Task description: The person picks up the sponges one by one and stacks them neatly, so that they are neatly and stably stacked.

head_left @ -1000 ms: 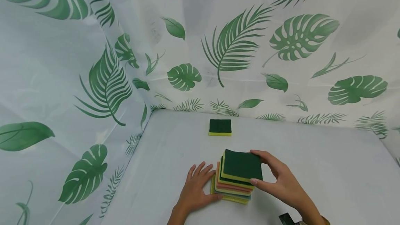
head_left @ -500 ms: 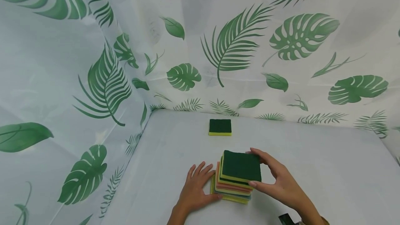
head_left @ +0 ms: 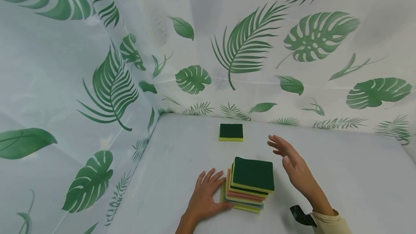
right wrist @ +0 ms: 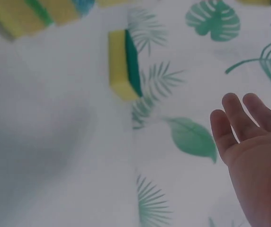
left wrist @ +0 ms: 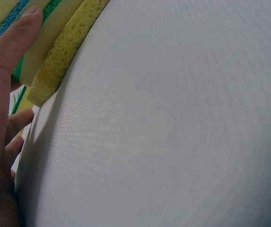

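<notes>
A stack of several sponges (head_left: 253, 173) stands upright on the white surface, its dark green scouring side on top over yellow, pink and blue-edged layers. My left hand (head_left: 205, 198) rests against its left side, fingers spread, with the thumb along the near side of the lower layers. The left wrist view shows that thumb (left wrist: 19, 35) lying over the layers, just above the porous yellow bottom sponge (left wrist: 64, 56). To the right of the stack, my right hand (head_left: 294, 163) is raised with nothing in it, fingers extended and apart from the sponges.
A single green-and-yellow sponge (head_left: 231, 132) lies behind the stack, near the back of the white tabletop (head_left: 175, 147). White curtains with green leaf prints (head_left: 247, 46) enclose the back and left. A black strap-like piece (head_left: 301, 215) sits at the right wrist.
My right hand has let go of the top sponge and moved up and to the right. That sponge stays on the stack, and the left hand keeps its place.
</notes>
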The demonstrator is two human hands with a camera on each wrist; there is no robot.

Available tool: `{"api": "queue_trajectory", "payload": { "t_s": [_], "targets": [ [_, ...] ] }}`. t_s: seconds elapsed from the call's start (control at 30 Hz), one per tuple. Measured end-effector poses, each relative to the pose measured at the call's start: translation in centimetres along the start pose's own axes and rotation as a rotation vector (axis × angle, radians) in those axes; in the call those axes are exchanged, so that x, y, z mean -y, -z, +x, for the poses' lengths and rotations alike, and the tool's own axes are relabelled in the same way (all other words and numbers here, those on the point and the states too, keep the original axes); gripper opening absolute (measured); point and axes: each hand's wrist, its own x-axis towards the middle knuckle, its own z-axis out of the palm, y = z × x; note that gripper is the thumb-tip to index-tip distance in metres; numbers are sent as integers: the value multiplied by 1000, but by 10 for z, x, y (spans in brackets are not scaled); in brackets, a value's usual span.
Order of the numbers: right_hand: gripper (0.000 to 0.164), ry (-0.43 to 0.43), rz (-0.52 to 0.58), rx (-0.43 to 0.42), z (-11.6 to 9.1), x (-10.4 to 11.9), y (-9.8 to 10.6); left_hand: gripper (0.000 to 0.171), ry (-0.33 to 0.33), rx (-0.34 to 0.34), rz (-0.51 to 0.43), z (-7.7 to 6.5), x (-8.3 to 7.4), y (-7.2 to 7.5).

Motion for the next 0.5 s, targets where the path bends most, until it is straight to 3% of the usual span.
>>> {"api": "queue_trajectory", "payload": {
  "t_s": [0.2, 0.5],
  "targets": [
    [55, -124, -24, 1, 11, -27, 0, 87, -5, -5, 3, 0, 0, 1],
    [65, -277, -109, 47, 35, -48, -10, 85, -16, -7, 16, 0, 0, 1]
  ]
}}
